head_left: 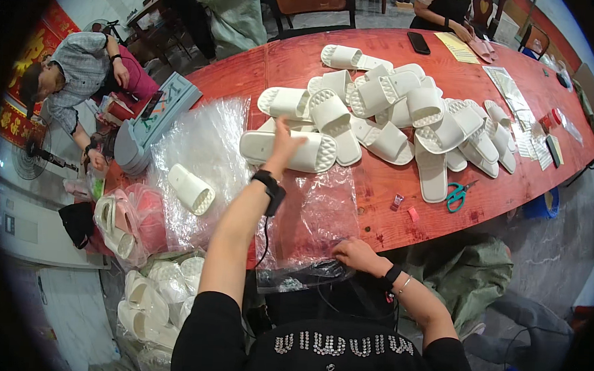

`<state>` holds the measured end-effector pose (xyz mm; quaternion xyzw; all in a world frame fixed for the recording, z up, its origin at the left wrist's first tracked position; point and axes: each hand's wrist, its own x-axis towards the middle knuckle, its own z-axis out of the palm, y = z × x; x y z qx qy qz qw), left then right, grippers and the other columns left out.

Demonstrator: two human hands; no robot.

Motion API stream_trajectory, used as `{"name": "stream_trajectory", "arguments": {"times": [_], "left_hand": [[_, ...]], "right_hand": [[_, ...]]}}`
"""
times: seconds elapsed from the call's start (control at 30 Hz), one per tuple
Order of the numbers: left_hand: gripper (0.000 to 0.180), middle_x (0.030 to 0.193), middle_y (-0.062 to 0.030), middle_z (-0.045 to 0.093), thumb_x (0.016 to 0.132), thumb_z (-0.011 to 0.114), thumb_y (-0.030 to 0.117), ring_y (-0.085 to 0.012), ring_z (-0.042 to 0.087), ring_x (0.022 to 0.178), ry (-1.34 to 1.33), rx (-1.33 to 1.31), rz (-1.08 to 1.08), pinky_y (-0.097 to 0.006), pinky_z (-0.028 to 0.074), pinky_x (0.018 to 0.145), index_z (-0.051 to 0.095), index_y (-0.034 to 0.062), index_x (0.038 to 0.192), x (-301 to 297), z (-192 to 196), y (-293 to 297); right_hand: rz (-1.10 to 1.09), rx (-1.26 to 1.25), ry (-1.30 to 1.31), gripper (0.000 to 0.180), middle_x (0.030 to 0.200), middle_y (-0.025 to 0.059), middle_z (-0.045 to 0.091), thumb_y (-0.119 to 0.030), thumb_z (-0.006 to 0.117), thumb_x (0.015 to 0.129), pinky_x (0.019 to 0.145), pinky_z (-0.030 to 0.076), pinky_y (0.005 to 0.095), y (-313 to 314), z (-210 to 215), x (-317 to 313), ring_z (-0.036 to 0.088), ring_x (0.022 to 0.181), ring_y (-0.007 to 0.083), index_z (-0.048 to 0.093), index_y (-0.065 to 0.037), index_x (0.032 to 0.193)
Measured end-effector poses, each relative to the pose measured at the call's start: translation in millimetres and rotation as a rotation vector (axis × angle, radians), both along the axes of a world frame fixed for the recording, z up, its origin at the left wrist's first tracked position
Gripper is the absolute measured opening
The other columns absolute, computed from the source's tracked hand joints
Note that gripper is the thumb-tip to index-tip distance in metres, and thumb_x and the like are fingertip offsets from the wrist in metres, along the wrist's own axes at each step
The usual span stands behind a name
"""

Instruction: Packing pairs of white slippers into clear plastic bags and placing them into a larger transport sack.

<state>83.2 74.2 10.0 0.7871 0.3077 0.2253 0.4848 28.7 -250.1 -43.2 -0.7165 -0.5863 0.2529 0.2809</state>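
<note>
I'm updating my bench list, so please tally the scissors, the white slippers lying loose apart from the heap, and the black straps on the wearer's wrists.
Teal-handled scissors: 1
Lone white slide slipper: 1
Black wrist straps: 2
Total: 4

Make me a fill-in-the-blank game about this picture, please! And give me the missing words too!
The person's ____ hand reaches over a slipper.
The table is coloured ____.
The phone on it is ____ in colour.
The teal-handled tool is a pair of ____.

Missing words: left; red; black; scissors.
</note>
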Motion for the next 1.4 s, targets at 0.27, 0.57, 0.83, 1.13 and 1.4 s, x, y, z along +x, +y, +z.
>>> {"name": "stream_trajectory", "arguments": {"times": [0.27,0.57,0.83,1.13,1.4], "left_hand": [[0.063,0.108,-0.0141,0.047,0.065,0.066,0.001,-0.0230,0.047,0.101,-0.013,0.006,-0.057,-0.035,0.042,0.086,0.036,0.0037,0.121,-35,-8,-66],[0.052,0.114,-0.0129,0.045,0.071,0.045,-0.010,-0.0237,0.051,0.098,-0.512,-1.193,0.055,-0.033,0.047,0.079,0.035,0.0024,0.120,-73,12,-96],[0.059,0.092,-0.0230,0.058,0.070,0.055,0.006,-0.0348,0.059,0.079,0.337,0.557,-0.454,-0.043,0.047,0.066,0.034,0.0102,0.125,-54,21,-122],[0.051,0.070,-0.0262,0.059,0.077,0.040,0.011,-0.0386,0.059,0.060,0.090,0.216,-0.131,-0.049,0.045,0.057,0.028,0.0065,0.127,-27,8,-104],[0.056,0.082,-0.0145,0.061,0.080,0.037,0.005,-0.0137,0.057,0.051,-0.153,-0.427,0.043,-0.026,0.042,0.042,0.019,0.0072,0.133,6,23,-121]], "right_hand": [[0.017,-0.182,0.176,0.019,0.087,0.0104,0.062,-0.020,0.055,0.076,0.074,0.046,0.0404,-1,12,0,0.058,0.085,0.0297,0.065,-0.010,0.089],[0.137,-0.267,0.189,0.020,0.083,0.0103,0.063,-0.021,0.054,0.077,0.071,0.047,0.0403,7,7,-5,0.060,0.082,0.0289,0.065,-0.013,0.090],[0.087,-0.229,0.169,0.019,0.086,0.0080,0.063,-0.024,0.053,0.078,0.071,0.048,0.0394,2,2,-9,0.060,0.081,0.0280,0.065,-0.015,0.089],[0.050,-0.138,0.117,0.018,0.086,0.0055,0.063,-0.026,0.053,0.079,0.070,0.048,0.0392,4,7,-16,0.059,0.083,0.0265,0.065,-0.016,0.088],[0.012,-0.107,0.141,0.014,0.082,0.0037,0.062,-0.025,0.055,0.078,0.068,0.047,0.0380,-2,4,-19,0.058,0.081,0.0245,0.065,-0.017,0.086]]}}
